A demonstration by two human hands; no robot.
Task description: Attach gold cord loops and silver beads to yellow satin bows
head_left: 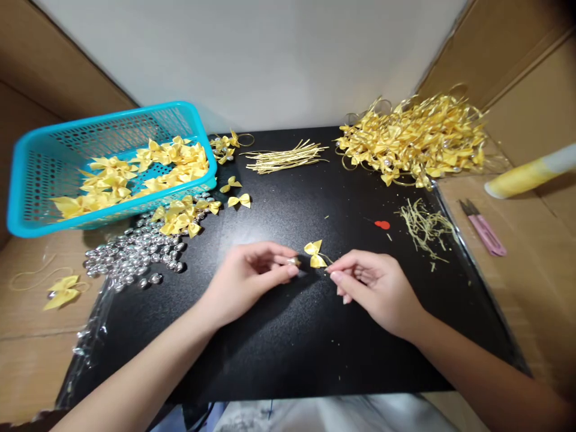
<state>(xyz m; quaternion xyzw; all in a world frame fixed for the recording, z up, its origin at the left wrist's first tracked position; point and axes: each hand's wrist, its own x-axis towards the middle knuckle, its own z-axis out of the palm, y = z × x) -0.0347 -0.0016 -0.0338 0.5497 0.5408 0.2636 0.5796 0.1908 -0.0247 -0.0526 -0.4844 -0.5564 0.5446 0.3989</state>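
Note:
Over the middle of the black table, my left hand (254, 270) pinches a small silver bead (293, 261) between thumb and fingertips. To its right, my right hand (371, 285) pinches a thin gold cord (327, 260) between thumb and index finger. A yellow ribbon bow (315, 254) sits at the cord's left end, between the two hands and close to the bead. Whether the cord runs on from the bow to the bead I cannot tell.
A blue basket (112, 213) of yellow bows stands left, silver beads (135, 252) before it. Gold cords (283, 158) lie at the back, finished-looking bows (414, 141) heap back right. Cord scraps (425, 228), a red tag (382, 225) and pink-handled snips (486, 231) lie right.

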